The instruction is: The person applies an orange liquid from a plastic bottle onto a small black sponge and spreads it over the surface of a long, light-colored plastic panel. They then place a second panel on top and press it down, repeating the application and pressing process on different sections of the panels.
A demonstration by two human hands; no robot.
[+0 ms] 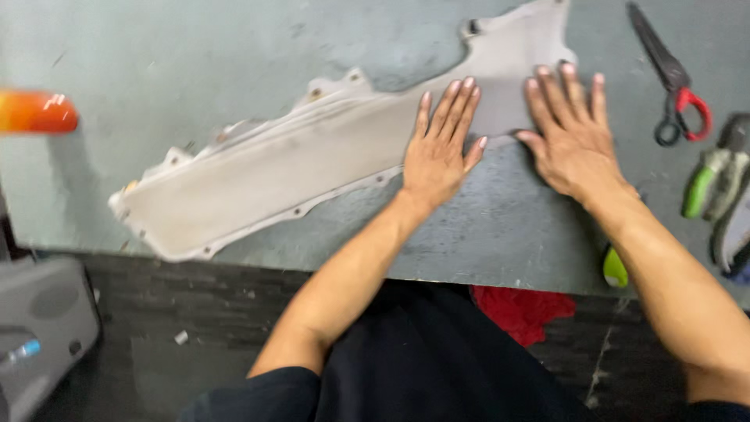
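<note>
Both hands, left hand [439, 152] and right hand [570, 133], fingers spread, press the grey panel [312, 164] (running lower-left to upper-right).

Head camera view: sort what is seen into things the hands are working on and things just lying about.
In hand:
- long pale panel, lying flat on the grey table
- left hand, pressed flat on the panel
- right hand, flat on its upper end

Lying about:
- scissors, red and black handles
- green-handled tool
- orange object, blurred
- red cloth below the table edge

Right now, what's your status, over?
Left hand and right hand flat, fingers spread, on long pale grey moulded panel. Red-handled scissors lie clear, right.
</note>
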